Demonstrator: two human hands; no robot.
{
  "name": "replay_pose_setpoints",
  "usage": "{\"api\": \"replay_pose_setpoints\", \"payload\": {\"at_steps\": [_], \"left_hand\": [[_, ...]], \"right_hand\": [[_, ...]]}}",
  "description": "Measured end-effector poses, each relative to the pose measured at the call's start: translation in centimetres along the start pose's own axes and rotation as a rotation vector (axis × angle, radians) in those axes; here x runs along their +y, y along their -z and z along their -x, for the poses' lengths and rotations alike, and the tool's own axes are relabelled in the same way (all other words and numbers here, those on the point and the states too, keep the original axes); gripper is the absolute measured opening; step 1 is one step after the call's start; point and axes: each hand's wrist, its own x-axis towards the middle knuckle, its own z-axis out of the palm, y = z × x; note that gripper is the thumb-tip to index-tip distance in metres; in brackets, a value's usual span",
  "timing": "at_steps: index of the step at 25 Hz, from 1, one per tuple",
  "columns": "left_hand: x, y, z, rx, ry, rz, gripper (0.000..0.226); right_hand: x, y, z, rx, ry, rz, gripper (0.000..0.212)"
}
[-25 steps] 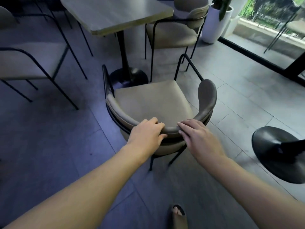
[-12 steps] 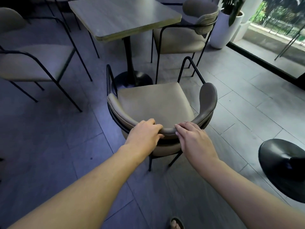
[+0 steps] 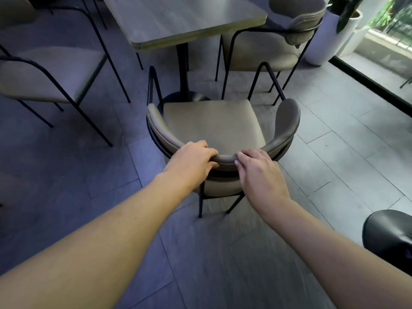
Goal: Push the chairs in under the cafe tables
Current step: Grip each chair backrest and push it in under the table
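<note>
Here, left hand point(image 3: 192, 162) and right hand point(image 3: 256, 171) grip curved padded chair point(image 3: 211, 123).

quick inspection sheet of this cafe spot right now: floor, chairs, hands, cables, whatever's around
surface: floor, grey tiles
job's things: chair faces the cafe table; its seat is not yet under the tabletop
clutter: nothing seen
grippers: left hand and right hand both grip the top of the chair's curved backrest
cables: nothing seen
surroundings: left chair and right chair beside the table; white planter by the glass; black pedestal base at lower right
</note>
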Motion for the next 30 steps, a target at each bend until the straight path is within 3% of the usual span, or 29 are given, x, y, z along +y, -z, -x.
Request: {"api": "replay_pose_setpoints", "payload": {"at_steps": [14, 19, 24, 30], "left_hand": [[-2.0, -0.3, -4.2, 0.066, 0.015, 0.052, 0.029], [-1.7, 3.2, -2.5, 0.022, 0.088, 0.068, 0.052], [-6.1, 16.2, 0.1, 0.189, 0.146, 0.0, 0.04], [-17.1, 34.8, 6.9, 0.431, 0.242, -0.106, 0.033]], "right_hand": [[1.4, -1.5, -4.9, 0.014, 0.026, -0.035, 0.018], [-0.1, 2.0, -5.6, -0.047, 0.065, 0.008, 0.039], [-9.8, 10.5, -12.3, 0.084, 0.231, -0.042, 0.037], [-30.7, 19.9, -21.3, 0.221, 0.432, -0.1, 0.035]]}}
